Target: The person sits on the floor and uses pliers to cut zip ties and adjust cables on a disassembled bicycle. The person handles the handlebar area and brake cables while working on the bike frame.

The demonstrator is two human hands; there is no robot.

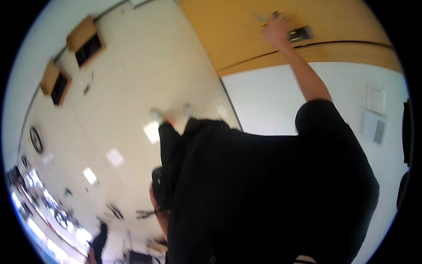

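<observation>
My right arm stretches up to a light-brown wooden panel (351,20), where my right hand (277,34) is closed with the fingers curled. A small, blurred yellow-and-grey object (262,19) sticks out beyond the fingers; its kind is unclear. Close beside the hand, a dark plate with a shiny part (301,34) is on the panel. Low at my side hangs my left hand (153,197), mostly covered by a rounded black object (161,187). A dark strap (145,214) trails from that wrist. Its fingers are hidden, so whether they grip the black object is unclear.
A white surface (259,105) borders the panel. Two open cardboard boxes (82,34) with black contents stand along the far wall on the pale floor (145,57). A wheel (36,140) and several scattered items lie left. A person in dark clothes (99,242) is at the lower left.
</observation>
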